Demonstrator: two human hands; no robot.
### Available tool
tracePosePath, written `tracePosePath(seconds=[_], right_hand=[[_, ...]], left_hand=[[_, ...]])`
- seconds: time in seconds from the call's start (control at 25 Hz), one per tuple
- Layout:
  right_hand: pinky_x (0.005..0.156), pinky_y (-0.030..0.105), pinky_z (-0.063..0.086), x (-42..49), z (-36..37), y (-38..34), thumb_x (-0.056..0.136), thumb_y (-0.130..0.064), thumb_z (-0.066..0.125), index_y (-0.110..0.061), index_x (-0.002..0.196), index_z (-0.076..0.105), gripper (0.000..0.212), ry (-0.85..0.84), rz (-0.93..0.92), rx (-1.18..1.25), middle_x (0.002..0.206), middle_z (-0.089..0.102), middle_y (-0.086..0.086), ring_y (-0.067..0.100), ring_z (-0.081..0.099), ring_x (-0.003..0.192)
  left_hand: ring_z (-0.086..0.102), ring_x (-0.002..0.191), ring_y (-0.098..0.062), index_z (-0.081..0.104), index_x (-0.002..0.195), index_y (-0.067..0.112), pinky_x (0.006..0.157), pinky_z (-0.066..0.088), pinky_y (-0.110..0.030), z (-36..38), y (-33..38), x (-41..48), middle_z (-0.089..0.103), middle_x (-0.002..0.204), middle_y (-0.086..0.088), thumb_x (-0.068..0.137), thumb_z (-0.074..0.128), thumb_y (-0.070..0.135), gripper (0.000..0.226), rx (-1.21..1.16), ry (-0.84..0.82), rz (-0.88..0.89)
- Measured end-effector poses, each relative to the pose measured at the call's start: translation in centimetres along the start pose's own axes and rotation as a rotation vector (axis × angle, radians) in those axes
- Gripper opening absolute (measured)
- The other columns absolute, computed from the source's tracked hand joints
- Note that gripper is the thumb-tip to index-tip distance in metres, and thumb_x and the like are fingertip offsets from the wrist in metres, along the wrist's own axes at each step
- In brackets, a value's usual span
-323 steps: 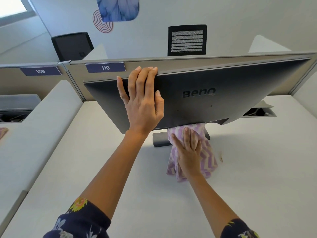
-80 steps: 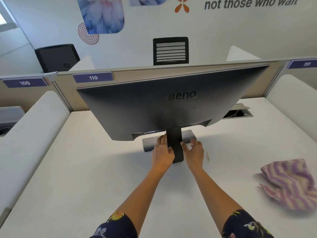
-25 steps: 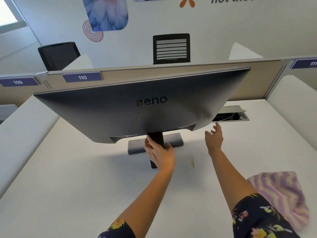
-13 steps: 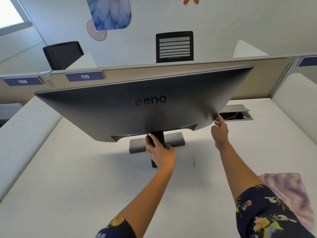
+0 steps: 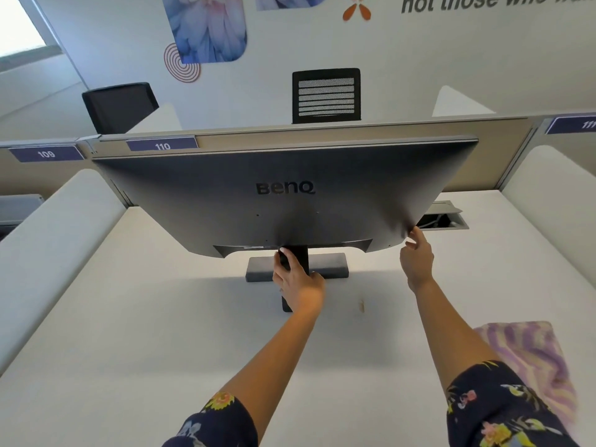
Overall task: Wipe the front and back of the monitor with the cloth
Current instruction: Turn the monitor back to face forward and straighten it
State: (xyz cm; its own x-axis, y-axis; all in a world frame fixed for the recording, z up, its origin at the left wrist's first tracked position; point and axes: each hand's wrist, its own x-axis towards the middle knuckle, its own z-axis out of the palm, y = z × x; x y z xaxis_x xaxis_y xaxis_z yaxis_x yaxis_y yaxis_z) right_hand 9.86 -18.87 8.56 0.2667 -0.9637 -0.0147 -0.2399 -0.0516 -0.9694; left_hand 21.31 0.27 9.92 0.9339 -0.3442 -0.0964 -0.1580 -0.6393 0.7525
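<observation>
The monitor (image 5: 290,195) has swung squarer to you, back facing. Your left grip (image 5: 298,282) wraps its stand (image 5: 332,266); your right grip (image 5: 417,256) pinches its lower corner. The cloth (image 5: 532,356) lies on the counter (image 5: 129,317), rightward.

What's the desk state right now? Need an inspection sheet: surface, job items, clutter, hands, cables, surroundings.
Surface: white desk; small brown mark right of the stand.
Job's things: monitor upright on its stand, back toward the camera; cloth lies on the desk at right, in neither hand.
Clutter: nothing seen.
Hands: left hand grips the stand's neck; right hand pinches the monitor's lower right corner.
Cables: open desk hatch behind the monitor; its contents are too small to tell.
Surroundings: partition with labels 109 and 110; mesh chair and dark chair beyond; wall with graphics.
</observation>
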Motion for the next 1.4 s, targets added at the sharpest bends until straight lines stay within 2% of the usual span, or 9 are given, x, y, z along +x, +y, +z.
tracePosePath(seconds=[0.28, 0.44, 0.56, 0.68, 0.92, 1.16, 1.4], right_hand=[[0.082, 0.027, 0.039, -2.1, -1.5, 0.0, 0.085, 0.012, 0.037, -0.014, 0.142, 0.047, 0.064, 0.054, 0.003, -0.074, 0.134, 0.057, 0.008, 0.031, 0.053, 0.117], [0.082, 0.029, 0.042, -3.1, -2.1, 0.2, 0.086, 0.012, 0.039, -0.016, 0.143, 0.046, 0.064, 0.058, 0.024, -0.098, 0.136, 0.056, 0.008, 0.028, 0.052, 0.118], [0.089, 0.036, 0.049, -3.6, -2.4, 0.2, 0.087, 0.011, 0.040, -0.018, 0.143, 0.047, 0.064, 0.059, 0.028, -0.110, 0.137, 0.056, 0.006, 0.027, 0.051, 0.119], [0.095, 0.040, 0.049, -4.1, -2.4, 0.2, 0.087, 0.010, 0.041, -0.018, 0.144, 0.047, 0.063, 0.073, 0.040, -0.112, 0.137, 0.056, 0.006, 0.028, 0.051, 0.119], [0.087, 0.034, 0.050, -5.2, -2.7, 0.8, 0.084, 0.012, 0.039, -0.021, 0.139, 0.053, 0.066, 0.106, 0.038, -0.103, 0.131, 0.060, 0.003, 0.031, 0.056, 0.110], [0.089, 0.041, 0.055, -6.4, -2.8, 0.9, 0.085, 0.015, 0.040, -0.017, 0.136, 0.057, 0.062, 0.152, 0.014, -0.090, 0.130, 0.063, 0.005, 0.032, 0.060, 0.102], [0.092, 0.039, 0.053, -7.0, -3.4, 0.8, 0.088, 0.013, 0.041, -0.018, 0.136, 0.056, 0.060, 0.119, 0.028, -0.065, 0.132, 0.060, 0.005, 0.026, 0.055, 0.115]], left_hand=[[0.019, 0.141, -0.030, 0.006, 0.155, 0.021, 0.112, 0.036, -0.043, -0.5, -0.5, 0.1, 0.007, 0.159, -0.006, 0.091, 0.061, 0.013, 0.085, 0.030, -0.036, 0.061], [0.021, 0.140, -0.031, 0.006, 0.155, 0.020, 0.109, 0.036, -0.043, -0.8, -0.5, 0.0, 0.008, 0.159, -0.006, 0.091, 0.060, 0.013, 0.085, 0.054, -0.047, 0.082], [0.022, 0.139, -0.031, 0.006, 0.155, 0.018, 0.108, 0.035, -0.042, -1.0, -0.5, 0.1, 0.009, 0.158, -0.006, 0.090, 0.061, 0.014, 0.085, 0.074, -0.058, 0.101], [0.021, 0.139, -0.032, 0.007, 0.155, 0.017, 0.108, 0.036, -0.041, -1.2, -0.8, 0.4, 0.010, 0.157, -0.007, 0.091, 0.062, 0.014, 0.084, 0.082, -0.066, 0.119], [0.022, 0.139, -0.032, 0.009, 0.154, 0.018, 0.108, 0.038, -0.043, -1.2, -1.1, 0.8, 0.011, 0.157, -0.006, 0.090, 0.064, 0.014, 0.085, 0.060, -0.064, 0.115], [0.023, 0.139, -0.034, 0.008, 0.154, 0.018, 0.108, 0.038, -0.043, -1.4, -1.4, 1.0, 0.011, 0.157, -0.007, 0.089, 0.065, 0.014, 0.087, 0.081, -0.062, 0.132], [0.020, 0.142, -0.034, 0.005, 0.155, 0.018, 0.111, 0.032, -0.047, -1.7, -1.8, 1.0, 0.008, 0.160, -0.008, 0.089, 0.067, 0.018, 0.090, 0.107, -0.088, 0.139]])
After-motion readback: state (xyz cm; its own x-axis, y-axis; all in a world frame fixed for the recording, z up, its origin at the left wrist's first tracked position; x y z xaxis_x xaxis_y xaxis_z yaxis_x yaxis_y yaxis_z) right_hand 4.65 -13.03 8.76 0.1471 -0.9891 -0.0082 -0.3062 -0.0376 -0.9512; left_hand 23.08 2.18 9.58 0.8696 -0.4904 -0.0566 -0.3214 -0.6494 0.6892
